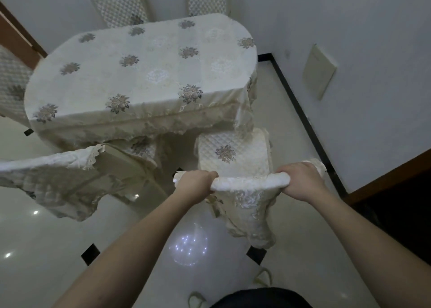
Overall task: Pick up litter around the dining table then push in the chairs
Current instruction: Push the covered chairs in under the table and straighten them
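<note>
A chair with a cream quilted, flower-embroidered cover stands at the near right corner of the dining table. Its seat front reaches just under the hanging tablecloth. My left hand grips the left end of the chair's top rail. My right hand grips the right end of the same rail. A second covered chair stands to the left, its seat partly under the table. No litter shows on the floor around me.
Two more covered chairs stand at the table's far side against the wall, and another chair at the left end. A white wall with a black skirting line runs close on the right. The tiled floor is glossy.
</note>
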`<action>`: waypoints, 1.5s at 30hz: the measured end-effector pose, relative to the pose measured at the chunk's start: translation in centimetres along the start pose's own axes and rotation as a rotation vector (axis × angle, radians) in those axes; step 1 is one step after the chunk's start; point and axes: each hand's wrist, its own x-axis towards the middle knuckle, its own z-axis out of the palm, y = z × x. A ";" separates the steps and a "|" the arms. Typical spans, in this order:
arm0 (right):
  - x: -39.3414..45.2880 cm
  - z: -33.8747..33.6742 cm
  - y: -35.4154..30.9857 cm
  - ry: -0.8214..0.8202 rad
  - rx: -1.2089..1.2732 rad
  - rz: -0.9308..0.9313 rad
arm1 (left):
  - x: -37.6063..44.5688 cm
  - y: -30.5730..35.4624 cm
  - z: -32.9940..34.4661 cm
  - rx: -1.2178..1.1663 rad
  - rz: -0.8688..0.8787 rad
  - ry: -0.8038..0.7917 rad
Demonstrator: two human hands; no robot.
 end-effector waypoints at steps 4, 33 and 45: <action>-1.0 -0.7 -1.8 0.004 0.005 0.050 | -1.0 0.3 -0.4 0.010 -0.009 -0.009; 1.5 2.1 -21.2 0.027 -0.020 -0.051 | -12.0 -16.4 0.3 -0.103 -0.167 0.001; 6.4 1.5 -21.4 -0.043 -0.029 0.014 | -6.4 -18.9 1.6 -0.076 -0.147 0.110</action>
